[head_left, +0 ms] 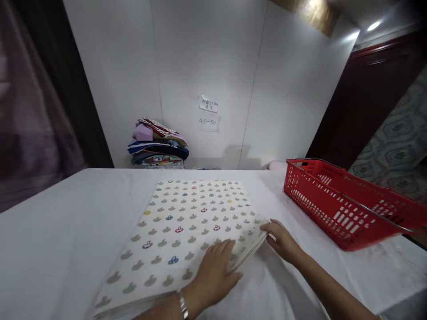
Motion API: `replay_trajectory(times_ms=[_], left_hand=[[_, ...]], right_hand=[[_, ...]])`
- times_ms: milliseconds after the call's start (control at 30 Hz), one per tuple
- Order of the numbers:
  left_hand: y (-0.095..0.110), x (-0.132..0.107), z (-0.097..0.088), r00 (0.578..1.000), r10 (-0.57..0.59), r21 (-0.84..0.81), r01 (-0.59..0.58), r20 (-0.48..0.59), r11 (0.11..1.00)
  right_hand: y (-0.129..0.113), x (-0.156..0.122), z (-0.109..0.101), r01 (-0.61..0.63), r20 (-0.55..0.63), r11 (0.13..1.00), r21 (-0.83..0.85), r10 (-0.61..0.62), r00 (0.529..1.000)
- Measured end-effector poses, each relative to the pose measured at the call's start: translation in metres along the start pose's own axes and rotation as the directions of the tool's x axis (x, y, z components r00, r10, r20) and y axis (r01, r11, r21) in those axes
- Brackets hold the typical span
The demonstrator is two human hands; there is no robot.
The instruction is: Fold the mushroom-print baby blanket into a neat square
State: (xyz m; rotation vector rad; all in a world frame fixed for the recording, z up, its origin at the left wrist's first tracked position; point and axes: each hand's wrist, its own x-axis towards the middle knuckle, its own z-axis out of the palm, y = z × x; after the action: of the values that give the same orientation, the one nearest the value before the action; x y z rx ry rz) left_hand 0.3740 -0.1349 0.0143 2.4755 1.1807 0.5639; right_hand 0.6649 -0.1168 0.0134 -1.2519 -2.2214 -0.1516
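A folded cream cloth [187,231] lies flat on the white-covered table, printed with grey and coloured mushroom-like shapes. Several layers show along its near edge. My left hand [213,275] rests on the near right part of the cloth, fingers stretched out on top and thumb apart by the edge; a silver band is on its wrist. At the cloth's right edge, my right hand [282,240] pinches the layered border between thumb and fingers, and that edge is slightly raised.
A red plastic basket [333,204] with metal handles stands at the right of the table [66,231]. Behind the far edge is a pile of folded clothes [160,149] against the white wall. Paper notes [209,121] are stuck there. A curtain [30,111] hangs at left.
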Motion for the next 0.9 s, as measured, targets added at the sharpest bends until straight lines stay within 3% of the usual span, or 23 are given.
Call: replay_trajectory(times_ms=[133, 300, 400, 600, 733, 900], left_hand=[[0.046, 0.067, 0.015, 0.996, -0.083, -0.136, 0.078, -0.032, 0.988], [0.061, 0.102, 0.022, 0.987, -0.162, -0.174, 0.156, -0.016, 0.972], [0.059, 0.107, 0.020, 0.985, -0.173, -0.198, 0.170, 0.001, 0.965], [0.060, 0.101, 0.005, 0.994, -0.108, -0.137, 0.104, -0.017, 0.985], [0.067, 0.093, -0.005, 0.997, -0.044, -0.175, 0.033, -0.065, 0.984], [0.069, 0.078, -0.022, 0.991, 0.014, -0.222, -0.043, -0.132, 0.974]], right_hand=[[-0.002, 0.021, -0.007, 0.003, 0.032, 0.998, 0.065, -0.005, 0.999], [-0.001, 0.032, -0.012, -0.011, 0.111, 0.984, 0.180, -0.009, 0.994], [0.007, 0.030, -0.010, -0.040, 0.111, 0.966, 0.254, 0.012, 0.994], [0.041, 0.029, 0.008, -0.059, -0.006, 0.922, 0.383, 0.066, 0.998], [0.066, 0.046, 0.025, -0.109, -0.042, 0.902, 0.418, 0.139, 0.989], [0.092, 0.073, 0.051, -0.155, 0.011, 0.858, 0.489, 0.171, 0.985]])
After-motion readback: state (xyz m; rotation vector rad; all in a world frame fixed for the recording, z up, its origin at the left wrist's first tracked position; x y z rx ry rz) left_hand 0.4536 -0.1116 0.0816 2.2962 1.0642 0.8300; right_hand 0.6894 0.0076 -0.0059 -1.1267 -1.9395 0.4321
